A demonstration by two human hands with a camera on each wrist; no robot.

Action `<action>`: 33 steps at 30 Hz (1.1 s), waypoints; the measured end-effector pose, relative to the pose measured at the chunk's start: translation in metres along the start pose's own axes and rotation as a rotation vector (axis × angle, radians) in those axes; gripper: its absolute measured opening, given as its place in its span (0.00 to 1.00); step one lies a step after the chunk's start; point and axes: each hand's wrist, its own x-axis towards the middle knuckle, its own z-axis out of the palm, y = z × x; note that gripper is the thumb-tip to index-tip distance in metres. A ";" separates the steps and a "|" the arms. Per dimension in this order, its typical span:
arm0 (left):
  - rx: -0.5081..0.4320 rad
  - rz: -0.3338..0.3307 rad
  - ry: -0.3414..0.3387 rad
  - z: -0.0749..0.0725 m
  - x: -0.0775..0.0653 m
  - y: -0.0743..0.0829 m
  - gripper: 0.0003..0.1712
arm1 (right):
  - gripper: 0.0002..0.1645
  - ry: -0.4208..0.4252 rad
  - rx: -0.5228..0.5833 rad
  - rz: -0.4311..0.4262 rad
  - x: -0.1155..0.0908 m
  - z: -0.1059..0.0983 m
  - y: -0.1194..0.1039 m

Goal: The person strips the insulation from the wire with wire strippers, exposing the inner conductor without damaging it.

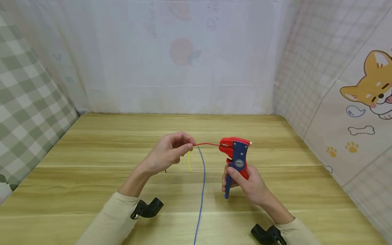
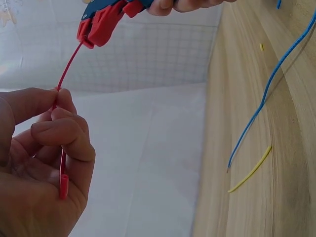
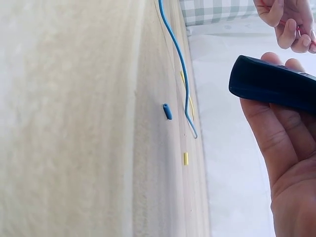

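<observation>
My left hand [image 1: 171, 151] pinches a thin red wire [image 1: 206, 143] between thumb and fingers. In the left wrist view the wire's tail [image 2: 64, 186] comes out below the curled fingers, against the palm. From the pinch the wire runs right, its other end at the jaws of a red and blue wire stripper [image 1: 240, 154]. My right hand [image 1: 249, 183] grips the stripper by its handles, holding it upright above the table. The right wrist view shows the dark blue handle end [image 3: 266, 84] across the fingers; the stripper's head is outside that view.
A long blue wire [image 1: 203, 190] lies on the wooden table [image 1: 107, 204] between the hands, running to the near side. Near its far end is a short yellow wire [image 2: 251, 170]. Small cut bits lie about, one blue [image 3: 167, 111] and one yellow [image 3: 186, 158]. Fabric walls enclose the table.
</observation>
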 end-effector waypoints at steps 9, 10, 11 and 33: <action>-0.061 -0.019 -0.018 0.004 0.002 -0.003 0.07 | 0.09 -0.015 -0.005 0.010 0.000 0.003 0.000; -0.068 -0.020 -0.021 0.004 0.002 -0.003 0.07 | 0.09 -0.015 -0.007 0.009 0.000 0.003 0.000; -0.072 -0.021 -0.023 0.005 0.002 -0.003 0.08 | 0.09 -0.015 -0.008 0.010 0.000 0.003 0.000; -0.083 -0.041 -0.049 0.008 0.002 -0.003 0.08 | 0.13 -0.001 -0.057 0.041 0.000 0.005 0.000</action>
